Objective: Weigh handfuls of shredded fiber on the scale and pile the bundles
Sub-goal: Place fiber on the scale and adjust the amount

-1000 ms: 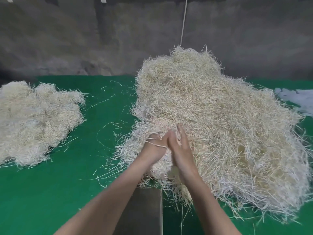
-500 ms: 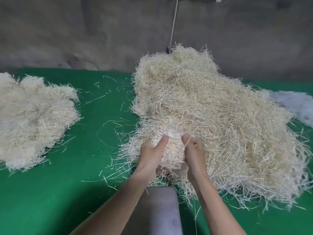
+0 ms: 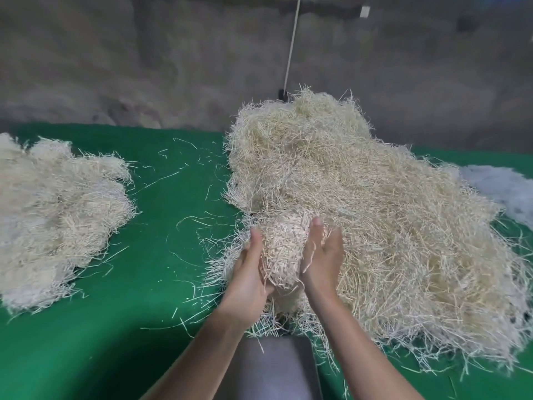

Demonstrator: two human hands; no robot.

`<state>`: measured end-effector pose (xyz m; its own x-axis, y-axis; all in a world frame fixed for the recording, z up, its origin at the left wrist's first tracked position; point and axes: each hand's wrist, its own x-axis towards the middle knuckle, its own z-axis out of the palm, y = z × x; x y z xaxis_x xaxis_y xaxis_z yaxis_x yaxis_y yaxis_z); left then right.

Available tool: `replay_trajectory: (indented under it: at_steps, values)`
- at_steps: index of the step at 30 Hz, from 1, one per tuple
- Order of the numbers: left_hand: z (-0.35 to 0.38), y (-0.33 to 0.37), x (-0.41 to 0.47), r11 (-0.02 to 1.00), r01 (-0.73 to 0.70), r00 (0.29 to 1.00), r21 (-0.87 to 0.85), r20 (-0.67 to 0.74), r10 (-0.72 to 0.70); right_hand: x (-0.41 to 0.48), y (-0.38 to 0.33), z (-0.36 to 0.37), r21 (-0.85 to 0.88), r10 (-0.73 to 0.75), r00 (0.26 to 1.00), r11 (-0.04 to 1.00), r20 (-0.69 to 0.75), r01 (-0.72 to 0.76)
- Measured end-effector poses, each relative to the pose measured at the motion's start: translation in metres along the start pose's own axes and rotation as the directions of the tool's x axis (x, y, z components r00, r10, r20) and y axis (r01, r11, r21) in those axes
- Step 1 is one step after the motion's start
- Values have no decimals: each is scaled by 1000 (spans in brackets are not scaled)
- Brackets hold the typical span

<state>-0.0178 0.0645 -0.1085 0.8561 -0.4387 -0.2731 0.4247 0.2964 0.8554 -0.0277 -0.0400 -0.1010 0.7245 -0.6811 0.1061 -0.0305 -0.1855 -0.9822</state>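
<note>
A big heap of pale shredded fiber covers the right half of the green table. At its near left edge I hold a handful of fiber lifted between both palms. My left hand cups its left side with fingers curled under it. My right hand presses its right side, fingers pointing up and thumb spread. Directly below my wrists lies the grey scale platform, bare but for a few strands. A flatter pile of bundles lies at the far left.
Green felt covers the table, strewn with loose strands between the two piles. A grey wall stands behind, with a white cord hanging down it. Something whitish lies at the right edge behind the heap.
My hands have parted and drawn a compact handful out of the heap's near edge, raising it between my palms. The view has tilted slightly down.
</note>
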Motion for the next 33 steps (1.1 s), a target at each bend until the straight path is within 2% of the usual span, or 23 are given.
replay_trajectory:
  at_steps: [2,4,7,10,12,13,15,17,19,20,23,25,27,29,31,33]
  values:
    - [0,-10,-1,979,55,998,-196,15,-54,0,8,6,-61,-29,1000,998,10,30]
    - [2,-16,1,969,43,996,-244,-63,-60,-5,12,14,-132,-67,997,989,48,73]
    - [-8,-12,9,997,-24,957,75,-288,44,-5,17,19,-226,-143,982,960,120,167]
    - [-21,-9,16,929,-25,961,370,-246,124,-4,16,24,-208,-121,980,966,157,152]
    - [-24,-2,17,907,-28,961,420,-239,141,-4,12,31,-206,-93,974,969,204,136]
    - [-25,2,16,938,-47,958,343,-249,140,-4,9,34,-178,-78,977,977,200,114]
    - [-29,6,11,994,-105,968,43,-224,112,0,3,40,-80,-19,989,996,144,31]
    - [-34,2,0,984,-102,982,-146,-175,76,1,0,43,-36,36,993,999,115,-32]
    - [-36,-5,-11,980,-81,978,-182,-202,43,-7,6,47,-81,29,981,997,190,-14]
    - [-37,-9,-15,979,-64,965,-194,-262,11,-14,10,48,-89,15,963,996,267,9]
    - [-51,-13,-24,960,-92,908,-264,-417,-28,-28,16,52,49,-84,895,996,437,69]
    - [-69,-8,-31,939,-151,877,-309,-480,-17,-27,21,58,157,-83,894,987,440,14]
    - [-87,-4,-42,932,-175,853,-318,-522,-18,-25,28,67,126,-12,880,991,475,-54]
    - [-105,0,-51,920,-212,844,-330,-536,2,-26,41,82,-87,52,805,996,591,0]
    - [-122,7,-56,895,-282,841,-346,-537,57,-31,57,101,-338,100,628,901,771,271]
    - [-142,16,-57,894,-325,826,-307,-552,111,-38,69,125,-380,157,444,795,882,474]
